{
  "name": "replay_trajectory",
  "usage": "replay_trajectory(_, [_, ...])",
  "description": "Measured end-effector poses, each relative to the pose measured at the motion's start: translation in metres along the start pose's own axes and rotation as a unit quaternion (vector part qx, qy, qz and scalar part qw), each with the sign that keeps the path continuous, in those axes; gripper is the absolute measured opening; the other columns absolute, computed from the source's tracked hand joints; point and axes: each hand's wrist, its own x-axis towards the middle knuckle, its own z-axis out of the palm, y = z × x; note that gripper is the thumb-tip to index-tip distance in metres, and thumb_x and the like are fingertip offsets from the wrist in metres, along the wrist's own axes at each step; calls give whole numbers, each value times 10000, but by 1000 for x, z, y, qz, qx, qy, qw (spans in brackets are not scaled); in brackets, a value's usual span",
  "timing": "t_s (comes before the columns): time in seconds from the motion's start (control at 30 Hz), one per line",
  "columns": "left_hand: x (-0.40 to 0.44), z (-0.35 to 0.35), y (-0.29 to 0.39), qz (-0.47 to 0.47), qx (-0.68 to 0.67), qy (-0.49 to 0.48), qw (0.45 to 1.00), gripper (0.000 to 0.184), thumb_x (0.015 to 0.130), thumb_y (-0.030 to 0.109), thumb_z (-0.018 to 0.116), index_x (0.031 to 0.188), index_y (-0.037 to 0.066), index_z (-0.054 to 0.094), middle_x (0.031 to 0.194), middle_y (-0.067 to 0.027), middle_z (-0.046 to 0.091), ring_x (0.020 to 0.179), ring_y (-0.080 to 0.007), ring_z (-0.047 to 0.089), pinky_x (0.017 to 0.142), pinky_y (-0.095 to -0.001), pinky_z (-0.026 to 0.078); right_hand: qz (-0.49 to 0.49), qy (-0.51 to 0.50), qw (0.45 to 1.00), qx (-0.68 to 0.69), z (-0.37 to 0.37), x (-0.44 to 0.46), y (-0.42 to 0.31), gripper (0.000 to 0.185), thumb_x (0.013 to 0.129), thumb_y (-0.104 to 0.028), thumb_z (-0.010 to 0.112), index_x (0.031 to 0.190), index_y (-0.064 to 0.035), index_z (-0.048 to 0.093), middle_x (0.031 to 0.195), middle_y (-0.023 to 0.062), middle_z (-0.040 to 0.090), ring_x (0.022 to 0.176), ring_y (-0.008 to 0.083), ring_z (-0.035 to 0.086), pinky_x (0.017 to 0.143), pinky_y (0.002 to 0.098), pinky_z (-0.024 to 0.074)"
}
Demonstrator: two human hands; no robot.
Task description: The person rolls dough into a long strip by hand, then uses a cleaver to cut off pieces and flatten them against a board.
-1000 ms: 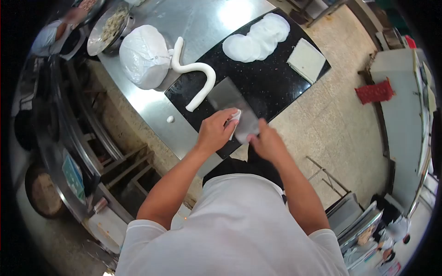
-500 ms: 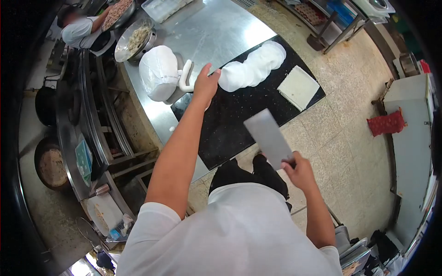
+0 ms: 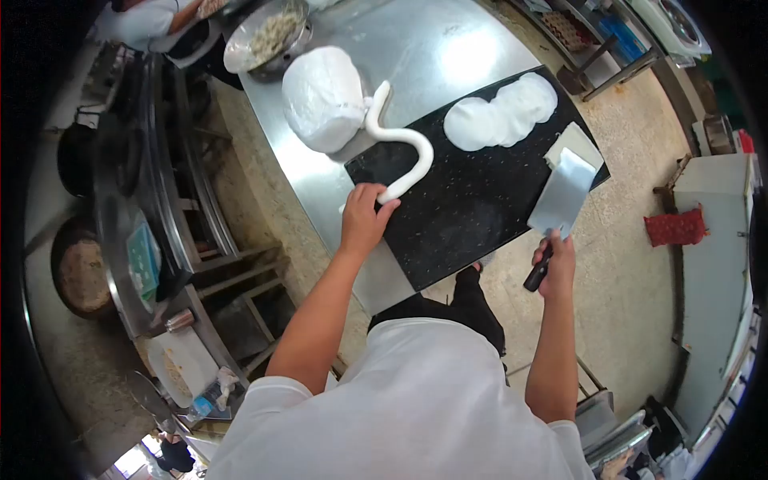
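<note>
A white rope of dough (image 3: 422,152) lies in an S-curve across the black board (image 3: 472,200). My left hand (image 3: 366,220) is closed around its near end, thumb on one side and fingers on the other. In my right hand (image 3: 558,268) is a cleaver (image 3: 565,192), gripped by its black handle, with the broad blade pointing away from me. The blade tip overlaps a folded white cloth (image 3: 578,142) at the board's right corner and hides part of it. Thin round dough wrappers (image 3: 500,116) overlap in a row at the board's far side.
A large plastic-covered white mass (image 3: 323,98) sits on the steel table (image 3: 408,44), left of the board. Behind it stands a metal bowl (image 3: 238,54) of pale filling (image 3: 278,34). Another person (image 3: 148,28) works at the far left. A red mesh sack (image 3: 676,227) hangs at right.
My left hand has come back toward me and now holds the end of the dough rope, which stretches out over the board. The cleaver has swung right, over the cloth.
</note>
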Motion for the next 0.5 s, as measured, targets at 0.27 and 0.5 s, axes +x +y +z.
replay_trajectory(0.27, [2,-18,-27,114,-36,-51,992,246,846,205,793,1013,65,679,922,-127,649,815,-374,652,724,-482,535,-360,-163,674,-624,121,-133,8,99,965,-106,540,1043,-45,532,818,179,638,709,371,692,625,497,550])
replay_trajectory(0.5, [-10,-33,-21,66,-20,-74,995,208,887,236,726,956,52,658,892,-141,630,818,-391,656,711,-515,532,-243,-214,656,-682,143,-127,20,115,1001,-133,493,1072,-44,506,962,238,665,811,459,684,709,543,549])
